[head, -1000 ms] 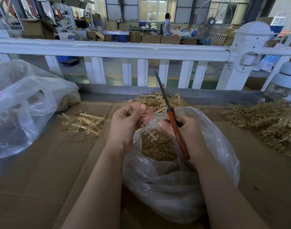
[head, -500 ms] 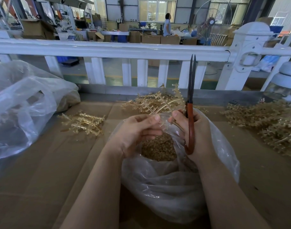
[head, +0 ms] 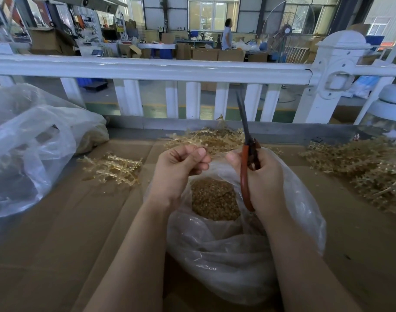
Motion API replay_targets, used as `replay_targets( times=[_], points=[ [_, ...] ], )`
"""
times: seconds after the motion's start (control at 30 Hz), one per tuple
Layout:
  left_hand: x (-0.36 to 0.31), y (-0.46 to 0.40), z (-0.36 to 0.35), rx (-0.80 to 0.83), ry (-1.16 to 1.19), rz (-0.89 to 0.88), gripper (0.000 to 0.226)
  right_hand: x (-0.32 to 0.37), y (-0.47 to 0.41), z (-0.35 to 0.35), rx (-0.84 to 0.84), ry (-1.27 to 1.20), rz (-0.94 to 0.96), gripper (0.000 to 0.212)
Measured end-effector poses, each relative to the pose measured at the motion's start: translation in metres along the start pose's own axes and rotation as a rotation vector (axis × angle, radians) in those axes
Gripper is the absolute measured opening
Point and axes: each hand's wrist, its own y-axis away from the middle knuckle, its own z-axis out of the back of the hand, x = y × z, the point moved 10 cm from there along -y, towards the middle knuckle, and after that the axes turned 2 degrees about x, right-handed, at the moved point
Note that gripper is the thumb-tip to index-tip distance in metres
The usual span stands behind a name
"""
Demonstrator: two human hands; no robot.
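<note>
Snipping sprue over the bag: scissors up, blades together.

R hand (head: 263, 176) grips the red-handled scissors (head: 245, 136), long axis near upright, tips leaning slightly left and away from the person. L hand (head: 179, 170), fingers curled, thumb on forefinger, probably pinches a thin sprue strand (head: 211, 147); too fine to be sure. The strand lies between the hands, nearer the L. The sprue heap (head: 224, 137) sits just beyond both hands. The bag (head: 226, 255) of cut bits (head: 215, 199) gapes directly below, on the cardboard tabletop (head: 57, 244). No legible brand, label or writing.
</note>
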Motion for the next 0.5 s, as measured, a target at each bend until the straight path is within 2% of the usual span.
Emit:
replay_targets(
  times=[0.07, 0.33, 0.5],
  points=[
    [-0.004, 0.000, 0.007, -0.049, -0.026, -0.045, 0.012, 0.001, 0.001, -0.002, 0.018, 0.092, 0.042, 0.050],
    [-0.011, 0.002, 0.013, -0.109, -0.076, -0.099, 0.014, 0.003, 0.009, -0.026, 0.227, 0.405, 0.133, 0.058],
    [-0.017, 0.004, 0.009, -0.103, -0.151, -0.128, 0.013, 0.007, 0.011, -0.031, 0.252, 0.512, 0.187, 0.056]
  ],
)
